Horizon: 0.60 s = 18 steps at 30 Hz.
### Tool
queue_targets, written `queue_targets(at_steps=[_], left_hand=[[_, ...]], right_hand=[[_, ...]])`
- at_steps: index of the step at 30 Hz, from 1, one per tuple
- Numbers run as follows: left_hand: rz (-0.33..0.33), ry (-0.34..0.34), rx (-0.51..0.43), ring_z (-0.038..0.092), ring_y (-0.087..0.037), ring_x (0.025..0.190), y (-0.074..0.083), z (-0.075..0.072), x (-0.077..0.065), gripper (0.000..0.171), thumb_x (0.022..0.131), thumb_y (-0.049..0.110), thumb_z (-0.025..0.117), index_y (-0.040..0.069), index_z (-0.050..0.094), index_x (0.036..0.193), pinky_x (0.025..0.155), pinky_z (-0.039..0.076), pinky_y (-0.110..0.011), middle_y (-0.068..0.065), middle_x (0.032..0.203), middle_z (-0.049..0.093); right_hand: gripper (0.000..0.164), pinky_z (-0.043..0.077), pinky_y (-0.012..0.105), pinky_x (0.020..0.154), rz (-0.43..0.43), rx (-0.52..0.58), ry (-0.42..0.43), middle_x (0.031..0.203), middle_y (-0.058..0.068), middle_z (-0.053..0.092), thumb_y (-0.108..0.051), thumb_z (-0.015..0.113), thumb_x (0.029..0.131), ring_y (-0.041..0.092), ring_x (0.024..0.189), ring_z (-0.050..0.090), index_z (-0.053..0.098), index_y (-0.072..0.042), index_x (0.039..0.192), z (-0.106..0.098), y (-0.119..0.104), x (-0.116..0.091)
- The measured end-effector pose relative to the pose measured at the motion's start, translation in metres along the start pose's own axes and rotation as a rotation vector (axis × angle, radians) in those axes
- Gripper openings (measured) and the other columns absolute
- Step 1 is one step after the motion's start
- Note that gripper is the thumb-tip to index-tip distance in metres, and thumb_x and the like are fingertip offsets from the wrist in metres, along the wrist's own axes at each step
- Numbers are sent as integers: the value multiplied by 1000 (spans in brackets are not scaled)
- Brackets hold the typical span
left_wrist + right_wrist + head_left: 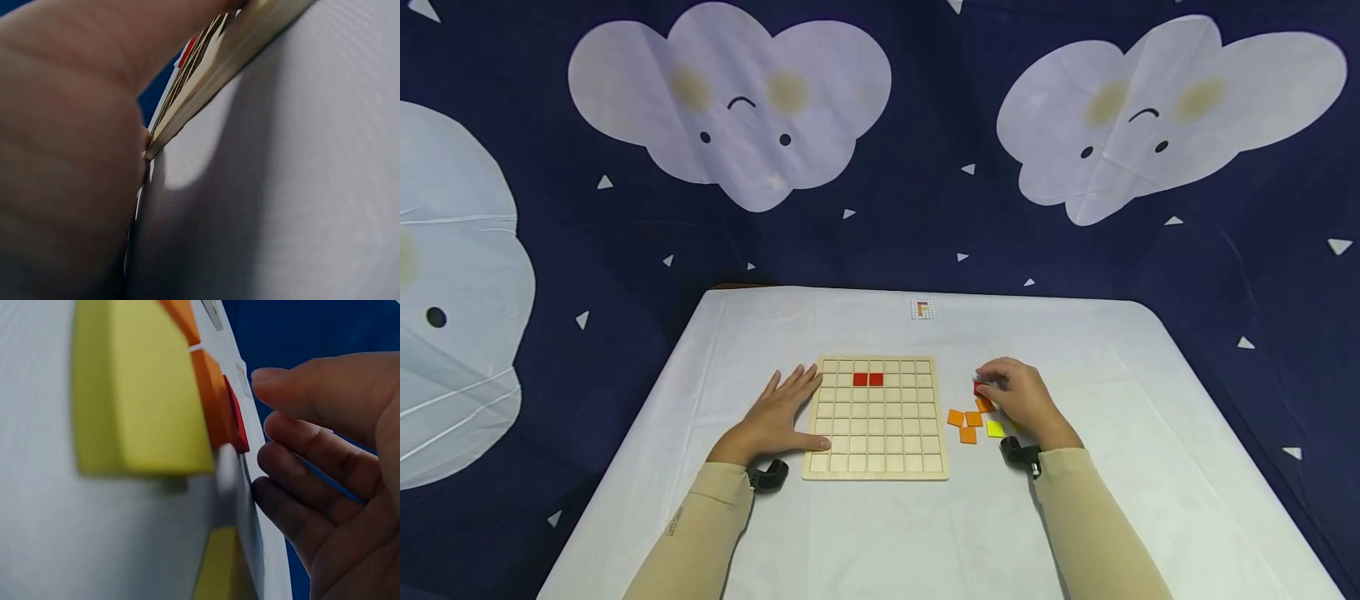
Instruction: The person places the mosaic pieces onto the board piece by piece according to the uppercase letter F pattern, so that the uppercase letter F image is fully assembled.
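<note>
A wooden grid board (880, 467) lies on the table, with two red square tiles (861, 380) side by side in an upper row. My left hand (775, 417) is spread along the board's left side, its thumb over the lower left cells and its fingertips at the upper left edge. Over a loose red tile (236, 415) right of the board hovers my right hand (1022, 396), fingers bent; the right wrist view shows them apart from the tile. Near it lie several orange tiles (967, 435) and a yellow tile (995, 428); another yellow tile (219, 565) is mostly hidden by the hand.
A small printed card (922, 309) with a coloured grid pattern lies beyond the board. White cloth (865, 542) covers the table, and a dark blue curtain (925, 242) with cloud shapes hangs behind its far edge.
</note>
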<state>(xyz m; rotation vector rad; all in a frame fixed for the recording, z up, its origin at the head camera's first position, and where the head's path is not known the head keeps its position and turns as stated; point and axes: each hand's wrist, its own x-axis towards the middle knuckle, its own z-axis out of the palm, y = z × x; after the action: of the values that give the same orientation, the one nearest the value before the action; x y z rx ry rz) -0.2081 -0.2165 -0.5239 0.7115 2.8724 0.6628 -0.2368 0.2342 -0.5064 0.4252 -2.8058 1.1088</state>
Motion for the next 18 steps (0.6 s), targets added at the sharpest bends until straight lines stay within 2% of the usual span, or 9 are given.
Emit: queue_targets(at_steps=[7,18], left_hand=[[4,0,9,10,-31,159,0,1,0,128,73,77,80,3,31,165,127,-3,-52,-10,173,19],[5,0,3,9,-30,159,0,0,1,127,73,76,81,3,31,165,126,-3,-52,-10,173,19]], right_hand=[[22,52,53,104,-34,-11,8,118,10,73,0,83,90,33,115,66,80,-2,111,1,5,-2],[19,54,52,101,-53,-36,21,114,8,74,-3,85,89,32,111,67,81,-4,108,5,6,-3]])
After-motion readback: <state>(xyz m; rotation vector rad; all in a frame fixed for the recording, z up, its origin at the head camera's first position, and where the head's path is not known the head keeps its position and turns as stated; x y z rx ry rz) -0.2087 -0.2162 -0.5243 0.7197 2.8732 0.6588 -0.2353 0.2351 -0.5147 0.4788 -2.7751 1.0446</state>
